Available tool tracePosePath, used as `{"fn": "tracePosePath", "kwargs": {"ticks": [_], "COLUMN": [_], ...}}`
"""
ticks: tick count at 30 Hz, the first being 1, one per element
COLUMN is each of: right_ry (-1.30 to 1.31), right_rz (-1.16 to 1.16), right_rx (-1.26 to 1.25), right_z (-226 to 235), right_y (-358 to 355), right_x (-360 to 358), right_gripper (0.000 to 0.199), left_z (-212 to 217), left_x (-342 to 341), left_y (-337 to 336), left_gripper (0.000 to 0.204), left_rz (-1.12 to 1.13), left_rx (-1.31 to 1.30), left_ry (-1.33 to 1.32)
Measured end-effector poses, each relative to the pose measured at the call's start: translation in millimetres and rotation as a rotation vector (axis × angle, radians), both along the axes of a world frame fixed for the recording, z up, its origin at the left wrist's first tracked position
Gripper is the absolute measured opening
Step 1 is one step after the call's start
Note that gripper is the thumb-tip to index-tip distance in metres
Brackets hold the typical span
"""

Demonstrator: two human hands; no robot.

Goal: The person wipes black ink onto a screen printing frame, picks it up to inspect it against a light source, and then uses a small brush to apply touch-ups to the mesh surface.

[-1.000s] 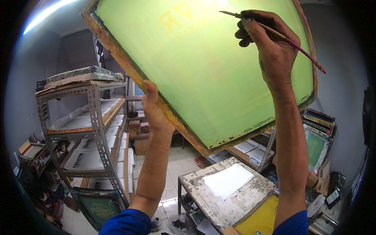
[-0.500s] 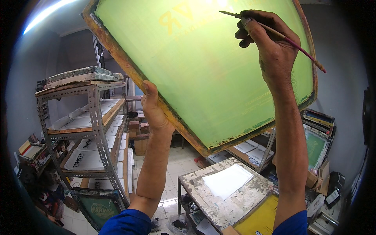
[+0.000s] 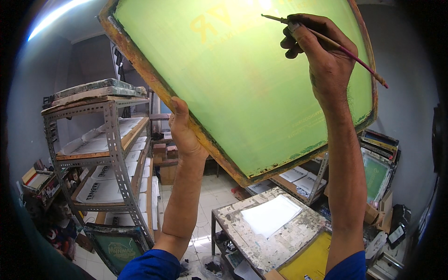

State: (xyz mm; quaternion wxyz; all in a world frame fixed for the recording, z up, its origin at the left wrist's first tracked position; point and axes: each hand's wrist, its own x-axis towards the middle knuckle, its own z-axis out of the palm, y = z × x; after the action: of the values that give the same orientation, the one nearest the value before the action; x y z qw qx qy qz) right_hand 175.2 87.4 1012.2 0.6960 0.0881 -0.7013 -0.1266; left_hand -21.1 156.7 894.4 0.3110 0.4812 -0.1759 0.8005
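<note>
A large green printing screen [image 3: 261,107] in a worn wooden frame is held up and tilted before me, light glowing through its mesh. My left hand [image 3: 186,133] grips the frame's lower left side, thumb on the near face. In my right hand [image 3: 326,56] a thin paintbrush [image 3: 347,50] with a purplish handle is pinched between thumb and fingers. Its dark tip points left over the upper part of the mesh; whether it touches cannot be made out. Dark stains mark the right fingertips. Faint yellowish lettering shows in the mesh near the top and lower right.
On the left stands a metal rack [image 3: 112,154] with printed white sheets on its shelves. Below the screen is a paint-stained table [image 3: 228,219] bearing white paper [image 3: 273,214] and a yellow screen [image 3: 308,259]. More framed screens [image 3: 375,175] lean at the right; another screen [image 3: 119,252] leans against the rack.
Both hands stay nearly in place. The brush and my right hand have shifted down very slightly; the screen is almost unmoved.
</note>
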Motion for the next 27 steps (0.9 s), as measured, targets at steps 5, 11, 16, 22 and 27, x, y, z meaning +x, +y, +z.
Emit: {"fn": "tracePosePath", "kwargs": {"ticks": [5,11,16,22,27], "right_ry": [0.017,-0.070,0.249,0.494,0.525], "right_rz": [0.107,0.310,-0.044,-0.433,-0.439], "right_rx": [-0.034,0.014,0.500,0.697,0.451], "right_z": [-1,-8,8,22,13], "right_y": [5,-5,-4,1,1], "right_x": [7,6,-5,-10,-22], "right_gripper": [0.020,0.023,0.023,0.044,0.048], "left_z": [-2,-3,-4,-5,-6], "left_x": [1,1,3,9,8], "left_y": [3,4,4,0,-1], "left_gripper": [0.064,0.065,0.065,0.063,0.062], "left_rz": [-0.007,-0.010,-0.002,0.026,0.021], "left_rx": [-0.004,-0.038,-0.029,-0.038,-0.016], "left_ry": [0.009,0.001,0.001,-0.017,-0.012]}}
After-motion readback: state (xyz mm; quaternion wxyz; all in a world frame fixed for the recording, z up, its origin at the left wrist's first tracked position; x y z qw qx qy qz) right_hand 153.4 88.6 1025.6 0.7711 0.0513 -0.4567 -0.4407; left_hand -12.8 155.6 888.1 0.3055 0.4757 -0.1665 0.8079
